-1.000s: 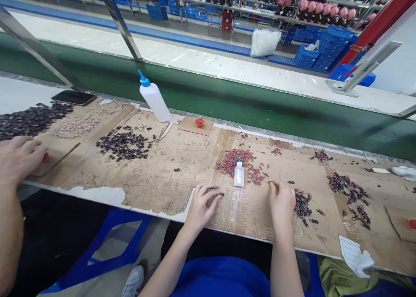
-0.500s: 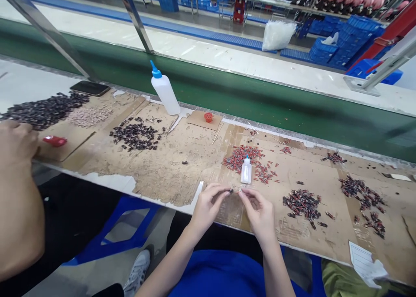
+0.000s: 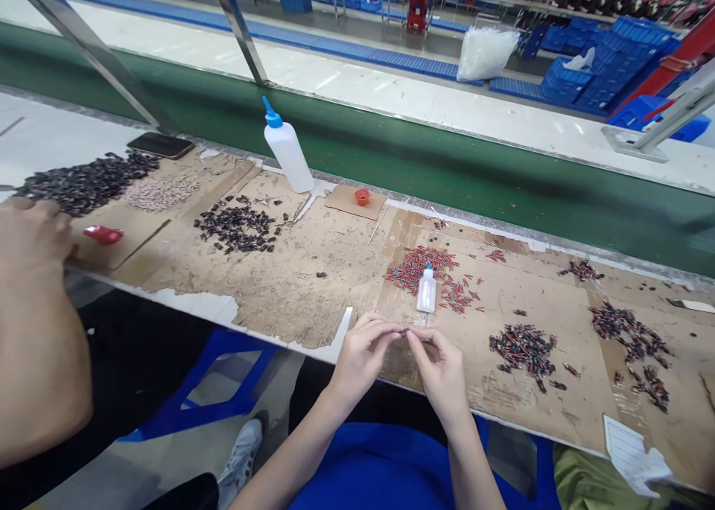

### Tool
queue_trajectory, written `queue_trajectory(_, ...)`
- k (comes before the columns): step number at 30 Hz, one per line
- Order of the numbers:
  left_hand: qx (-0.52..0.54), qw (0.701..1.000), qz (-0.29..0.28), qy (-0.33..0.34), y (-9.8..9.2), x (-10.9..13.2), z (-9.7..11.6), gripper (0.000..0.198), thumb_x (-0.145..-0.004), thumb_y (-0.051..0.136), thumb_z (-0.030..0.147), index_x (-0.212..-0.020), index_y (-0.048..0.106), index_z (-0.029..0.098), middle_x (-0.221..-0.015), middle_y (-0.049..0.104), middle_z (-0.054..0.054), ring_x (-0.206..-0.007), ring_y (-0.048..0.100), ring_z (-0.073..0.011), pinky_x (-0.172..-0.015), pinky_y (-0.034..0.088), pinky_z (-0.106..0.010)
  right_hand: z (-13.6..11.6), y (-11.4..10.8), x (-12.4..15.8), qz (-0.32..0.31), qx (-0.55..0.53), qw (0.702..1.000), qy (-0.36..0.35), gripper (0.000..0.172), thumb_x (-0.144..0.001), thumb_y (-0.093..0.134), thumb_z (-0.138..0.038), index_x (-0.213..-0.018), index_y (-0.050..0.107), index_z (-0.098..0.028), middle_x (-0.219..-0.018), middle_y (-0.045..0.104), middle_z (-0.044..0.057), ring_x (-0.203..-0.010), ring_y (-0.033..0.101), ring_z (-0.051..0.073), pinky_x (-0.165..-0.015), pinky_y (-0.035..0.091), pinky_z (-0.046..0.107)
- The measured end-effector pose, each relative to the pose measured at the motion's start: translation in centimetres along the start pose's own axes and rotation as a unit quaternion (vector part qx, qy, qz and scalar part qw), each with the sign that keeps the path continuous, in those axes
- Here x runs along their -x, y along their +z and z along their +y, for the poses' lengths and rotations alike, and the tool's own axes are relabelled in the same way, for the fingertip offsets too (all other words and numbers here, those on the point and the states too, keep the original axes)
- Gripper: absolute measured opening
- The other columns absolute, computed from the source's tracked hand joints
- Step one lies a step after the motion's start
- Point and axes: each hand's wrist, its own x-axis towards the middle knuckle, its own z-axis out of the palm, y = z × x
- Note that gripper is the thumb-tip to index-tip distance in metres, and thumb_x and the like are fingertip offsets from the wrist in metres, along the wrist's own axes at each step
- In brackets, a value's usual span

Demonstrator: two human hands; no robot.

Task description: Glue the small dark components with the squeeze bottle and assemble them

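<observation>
Pinching with my left hand (image 3: 362,352) and right hand (image 3: 441,361), fingertips meeting over cardboard (image 3: 525,287), just this side of small bottle (image 3: 427,292); between them, part (image 3: 404,333), mostly hidden; I'd brace wrists, align by feel, squeeze lightly

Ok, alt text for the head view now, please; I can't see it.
Left hand and right hand hold a tiny part at their fingertips, over cardboard. Just beyond, a small bottle sits by a red pile, with a large bottle and a dark pile farther left. A co-worker's hand is at far left.
</observation>
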Motion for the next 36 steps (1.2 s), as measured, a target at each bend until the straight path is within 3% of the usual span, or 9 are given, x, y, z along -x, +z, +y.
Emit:
queue_trajectory(7, 0.059, 0.997, -0.02, -0.045, -0.1, 0.1, 0.5, 0.013, -0.086, 0.064, 0.024, -0.088, 0.076, 0.02, -0.086, 0.073, -0.008, -0.086, 0.067, -0.0199, -0.079, 0.057, -0.032, -0.2, -0.4, 0.4, 0.023, 0.074, 0.991, -0.106, 0.01, -0.087, 0.061, -0.025, -0.086, 0.07, -0.02, -0.086, 0.074, 0.006, -0.082, 0.071, 0.02, -0.079, 0.058, 0.033)
queue_trajectory(12, 0.065, 0.995, -0.03, -0.066, -0.2, 0.2, 1.0, 0.013, -0.084, 0.065, 0.022, -0.09, 0.076, 0.019, -0.089, 0.073, -0.008, -0.088, 0.068, -0.0187, -0.082, 0.057, -0.031, -0.7, -0.6, 0.2, 0.029, 0.102, 0.976, -0.19, 0.009, -0.087, 0.06, -0.018, -0.085, 0.068, -0.02, -0.083, 0.073, 0.006, -0.08, 0.07, 0.019, -0.074, 0.058, 0.032)
queue_trajectory(18, 0.056, 0.996, -0.029, -0.064, -0.1, 0.1, 1.5, 0.013, -0.083, 0.065, 0.023, -0.089, 0.076, 0.019, -0.088, 0.073, -0.008, -0.087, 0.069, -0.019, -0.082, 0.057, -0.031, -0.8, -0.8, 0.3, 0.036, 0.114, 0.968, -0.218, 0.01, -0.087, 0.059, -0.016, -0.086, 0.068, -0.02, -0.082, 0.073, 0.006, -0.078, 0.07, 0.019, -0.072, 0.058, 0.032)
queue_trajectory(25, 0.032, 0.997, -0.013, -0.07, 0.3, 0.2, 1.6, 0.01, -0.081, 0.065, 0.02, -0.084, 0.074, 0.019, -0.084, 0.071, -0.007, -0.084, 0.068, -0.0182, -0.08, 0.057, -0.029, -0.8, -0.8, 0.4, 0.04, 0.103, 0.973, -0.205, 0.012, -0.087, 0.058, -0.019, -0.085, 0.069, -0.021, -0.081, 0.073, 0.007, -0.077, 0.07, 0.02, -0.071, 0.059, 0.035)
queue_trajectory(32, 0.039, 0.996, -0.008, -0.079, 0.4, 0.4, 1.6, 0.01, -0.081, 0.063, 0.018, -0.084, 0.073, 0.019, -0.086, 0.069, -0.006, -0.086, 0.067, -0.0185, -0.081, 0.055, -0.029, 0.0, -0.4, 0.8, 0.056, 0.021, 0.995, -0.076, 0.012, -0.084, 0.066, -0.029, -0.089, 0.072, -0.02, -0.084, 0.075, 0.007, -0.076, 0.072, 0.02, -0.073, 0.06, 0.033)
queue_trajectory(36, 0.056, 0.994, -0.034, -0.083, 1.1, 0.5, 1.2, 0.012, -0.083, 0.062, 0.022, -0.087, 0.073, 0.018, -0.088, 0.071, -0.008, -0.087, 0.068, -0.019, -0.082, 0.056, -0.031, 0.2, -0.9, 0.7, 0.046, 0.045, 0.993, -0.094, 0.013, -0.085, 0.064, -0.03, -0.085, 0.073, -0.02, -0.083, 0.073, 0.007, -0.079, 0.07, 0.02, -0.074, 0.059, 0.034)
